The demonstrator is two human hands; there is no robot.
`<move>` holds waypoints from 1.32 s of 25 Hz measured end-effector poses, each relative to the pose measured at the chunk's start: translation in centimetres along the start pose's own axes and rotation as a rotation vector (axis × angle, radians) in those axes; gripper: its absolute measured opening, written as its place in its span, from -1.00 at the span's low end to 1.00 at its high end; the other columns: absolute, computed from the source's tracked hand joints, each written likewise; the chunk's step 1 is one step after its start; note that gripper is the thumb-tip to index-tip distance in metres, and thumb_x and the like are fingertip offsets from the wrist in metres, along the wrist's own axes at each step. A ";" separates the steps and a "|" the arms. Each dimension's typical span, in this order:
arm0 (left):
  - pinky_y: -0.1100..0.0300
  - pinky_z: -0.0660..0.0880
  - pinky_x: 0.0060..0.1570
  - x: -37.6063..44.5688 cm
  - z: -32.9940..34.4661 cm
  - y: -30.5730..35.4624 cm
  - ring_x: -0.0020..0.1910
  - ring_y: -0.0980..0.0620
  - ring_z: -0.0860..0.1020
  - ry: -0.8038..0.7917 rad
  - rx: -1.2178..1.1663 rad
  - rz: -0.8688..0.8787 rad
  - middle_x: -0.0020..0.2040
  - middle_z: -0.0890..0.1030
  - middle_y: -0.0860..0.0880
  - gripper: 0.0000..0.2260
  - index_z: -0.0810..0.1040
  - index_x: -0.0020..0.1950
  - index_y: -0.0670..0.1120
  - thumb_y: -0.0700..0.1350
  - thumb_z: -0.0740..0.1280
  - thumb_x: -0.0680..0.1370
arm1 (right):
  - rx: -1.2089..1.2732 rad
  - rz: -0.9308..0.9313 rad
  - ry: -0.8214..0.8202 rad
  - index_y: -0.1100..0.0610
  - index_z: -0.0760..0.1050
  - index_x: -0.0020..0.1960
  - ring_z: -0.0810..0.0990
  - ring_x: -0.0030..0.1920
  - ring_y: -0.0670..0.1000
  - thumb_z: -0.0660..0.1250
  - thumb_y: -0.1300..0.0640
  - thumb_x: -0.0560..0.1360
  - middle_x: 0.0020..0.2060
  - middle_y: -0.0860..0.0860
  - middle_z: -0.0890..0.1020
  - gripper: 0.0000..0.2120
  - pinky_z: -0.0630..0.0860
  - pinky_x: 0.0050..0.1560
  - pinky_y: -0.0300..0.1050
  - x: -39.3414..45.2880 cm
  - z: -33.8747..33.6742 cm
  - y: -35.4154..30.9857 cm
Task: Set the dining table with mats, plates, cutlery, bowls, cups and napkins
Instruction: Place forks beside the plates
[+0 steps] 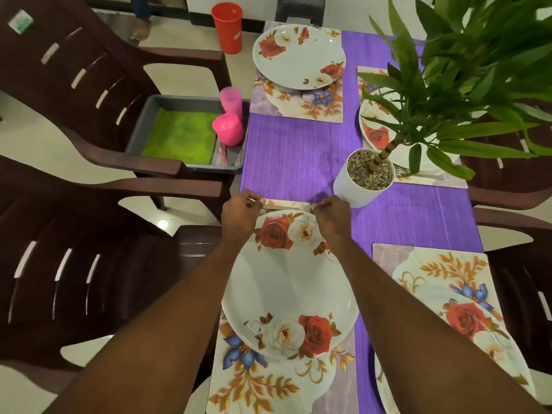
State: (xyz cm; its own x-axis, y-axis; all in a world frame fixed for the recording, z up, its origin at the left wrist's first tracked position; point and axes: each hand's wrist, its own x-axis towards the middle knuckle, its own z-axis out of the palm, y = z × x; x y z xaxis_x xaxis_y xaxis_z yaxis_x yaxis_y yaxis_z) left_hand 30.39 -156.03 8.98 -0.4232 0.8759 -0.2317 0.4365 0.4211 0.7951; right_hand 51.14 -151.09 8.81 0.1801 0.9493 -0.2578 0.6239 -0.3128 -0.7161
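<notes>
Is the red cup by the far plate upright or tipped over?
Upright: the red cup stands on its base beside the far plate, open rim facing up.

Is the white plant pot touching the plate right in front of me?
Apart. The head view shows purple tablecloth between the plant pot and the plate.

Home dining rm: set table [298, 150] w/ plates [298, 55], chairs [74, 85]
</notes>
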 end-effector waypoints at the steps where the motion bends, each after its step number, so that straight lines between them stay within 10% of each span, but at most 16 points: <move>1: 0.32 0.55 -0.13 -0.3 -0.5 -0.5 -0.15 0.11 0.65 -0.039 0.011 0.039 -0.10 0.71 0.01 -0.87 0.70 0.05 -0.09 -0.07 0.46 0.57 | 0.019 -0.009 -0.024 0.19 0.60 0.00 0.55 -0.11 0.02 0.43 0.15 0.54 -0.11 0.05 0.63 -0.89 0.51 -0.03 -0.12 -0.4 -0.4 0.2; 14: 0.21 0.58 0.01 -1.1 -0.4 -0.6 -0.06 0.08 0.67 -0.210 0.135 0.114 0.02 0.74 0.01 -0.77 0.74 0.14 -0.03 -0.13 0.55 0.49 | -0.019 -0.057 -0.019 0.14 0.63 0.02 0.64 0.01 0.05 0.45 0.20 0.52 -0.01 0.06 0.69 -0.91 0.55 -0.02 -0.14 -2.3 -1.5 3.3; 20: 0.15 0.56 0.13 -2.3 -0.5 -0.9 0.09 0.01 0.64 -0.194 0.146 0.153 0.13 0.70 -0.01 -0.75 0.69 0.22 -0.06 -0.18 0.47 0.55 | -0.233 -0.228 -0.077 -0.17 0.48 0.37 0.59 0.17 0.16 0.32 0.10 0.57 0.18 0.07 0.59 -0.60 0.66 0.08 0.14 -0.9 0.4 6.9; 33: 0.05 0.43 0.32 -5.1 -0.7 -0.3 0.31 -0.08 0.53 -0.189 0.179 0.241 0.33 0.59 -0.08 -0.64 0.55 0.41 -0.06 -0.20 0.37 0.60 | -0.245 -0.208 -0.120 0.03 0.45 0.45 0.46 0.28 0.26 0.30 0.11 0.62 0.29 0.21 0.47 -0.60 0.54 0.24 0.18 -3.8 -2.1 4.6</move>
State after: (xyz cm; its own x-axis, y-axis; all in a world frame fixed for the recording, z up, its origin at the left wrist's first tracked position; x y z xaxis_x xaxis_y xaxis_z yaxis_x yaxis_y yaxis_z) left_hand 31.88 -160.80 10.34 -0.1434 0.9763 -0.1623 0.6454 0.2166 0.7325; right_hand 54.89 -156.03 7.87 -0.0517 0.9769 -0.2073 0.8048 -0.0821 -0.5878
